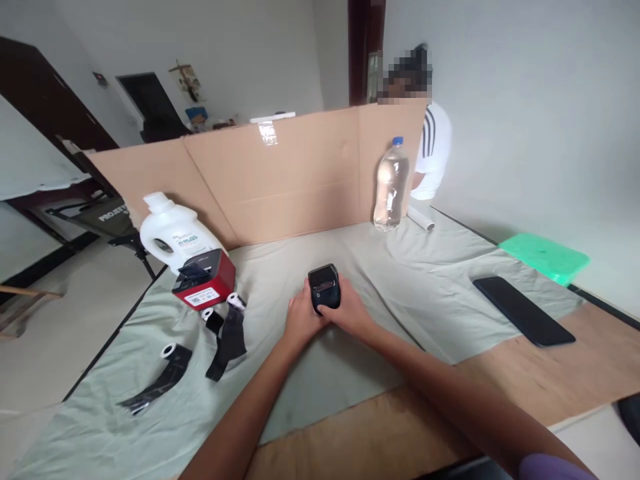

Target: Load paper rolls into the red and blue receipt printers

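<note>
Over the middle of the cloth, both hands hold a small black device that looks like a portable label printer (pixel 326 288). Its top has a slot-like strip and a small mark. My left hand (pixel 301 310) wraps its left side, with the fingertips partly hidden behind it. My right hand (pixel 349 308) grips the right side, thumb lying across the lower front. To the left lie three small rolls with white cores and black strips: a near roll (pixel 170 367), a middle roll (pixel 213 321) and a longer unrolled one (pixel 230 337).
A red box (pixel 206 280) stands before a white jug (pixel 175 230). A cardboard sheet (pixel 295 180) rises behind, with a water bottle (pixel 393 187) and a white tube (pixel 421 218) near its right end. A black phone (pixel 524 311) and green lid (pixel 545 257) lie right. A person (pixel 433 150) sits beyond.
</note>
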A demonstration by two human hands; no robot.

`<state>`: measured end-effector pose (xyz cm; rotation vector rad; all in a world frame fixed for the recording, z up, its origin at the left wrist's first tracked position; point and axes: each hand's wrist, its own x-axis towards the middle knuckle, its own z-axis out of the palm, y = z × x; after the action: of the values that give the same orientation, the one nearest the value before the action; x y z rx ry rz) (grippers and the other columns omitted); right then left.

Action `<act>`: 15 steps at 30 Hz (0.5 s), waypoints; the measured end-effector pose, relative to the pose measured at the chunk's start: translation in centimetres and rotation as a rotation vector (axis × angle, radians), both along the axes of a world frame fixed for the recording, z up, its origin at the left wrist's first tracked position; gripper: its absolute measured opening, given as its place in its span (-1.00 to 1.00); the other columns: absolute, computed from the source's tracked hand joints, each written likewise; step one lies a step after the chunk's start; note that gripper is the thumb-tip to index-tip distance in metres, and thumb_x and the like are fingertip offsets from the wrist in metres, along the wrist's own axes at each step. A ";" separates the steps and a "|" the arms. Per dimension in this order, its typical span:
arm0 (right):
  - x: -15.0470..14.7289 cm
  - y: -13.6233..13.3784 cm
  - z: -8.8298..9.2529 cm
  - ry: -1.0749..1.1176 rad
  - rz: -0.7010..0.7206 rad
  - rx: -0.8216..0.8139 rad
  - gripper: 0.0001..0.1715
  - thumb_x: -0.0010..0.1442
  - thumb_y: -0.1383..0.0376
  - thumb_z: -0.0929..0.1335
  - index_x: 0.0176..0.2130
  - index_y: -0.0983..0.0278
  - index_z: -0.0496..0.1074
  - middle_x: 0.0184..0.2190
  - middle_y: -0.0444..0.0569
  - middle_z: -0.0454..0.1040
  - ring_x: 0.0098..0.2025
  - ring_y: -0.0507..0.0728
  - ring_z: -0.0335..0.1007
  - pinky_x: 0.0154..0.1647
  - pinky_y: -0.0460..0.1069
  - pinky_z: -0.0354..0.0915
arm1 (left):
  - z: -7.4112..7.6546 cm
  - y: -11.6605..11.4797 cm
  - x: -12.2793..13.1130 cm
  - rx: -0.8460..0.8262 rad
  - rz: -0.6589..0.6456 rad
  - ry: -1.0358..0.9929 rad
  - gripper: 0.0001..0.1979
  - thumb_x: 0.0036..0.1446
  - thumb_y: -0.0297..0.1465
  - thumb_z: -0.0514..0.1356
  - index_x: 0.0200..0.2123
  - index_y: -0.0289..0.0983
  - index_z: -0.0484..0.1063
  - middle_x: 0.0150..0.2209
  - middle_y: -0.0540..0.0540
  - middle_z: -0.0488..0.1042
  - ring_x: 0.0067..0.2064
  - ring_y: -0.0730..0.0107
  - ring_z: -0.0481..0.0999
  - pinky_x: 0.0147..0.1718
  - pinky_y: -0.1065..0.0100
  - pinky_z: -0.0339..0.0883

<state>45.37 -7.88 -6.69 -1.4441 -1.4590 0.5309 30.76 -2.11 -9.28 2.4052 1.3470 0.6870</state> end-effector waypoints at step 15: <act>27.7 5.5 0.8 -0.215 -0.381 -0.079 -0.51 -0.15 0.15 0.49 -0.22 0.29 0.40 -0.30 0.00 0.51 -0.26 0.21 0.46 -0.19 0.07 0.39 | 1.3 4.4 29.6 -0.022 -0.128 -0.083 0.05 -0.10 -0.06 0.39 0.33 -0.43 0.03 0.13 -0.46 0.45 0.16 -0.12 0.44 0.11 0.08 0.17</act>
<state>73.04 -2.35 -5.94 -1.8341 -1.2889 0.2022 60.33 2.29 -7.94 2.3926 1.1516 0.7247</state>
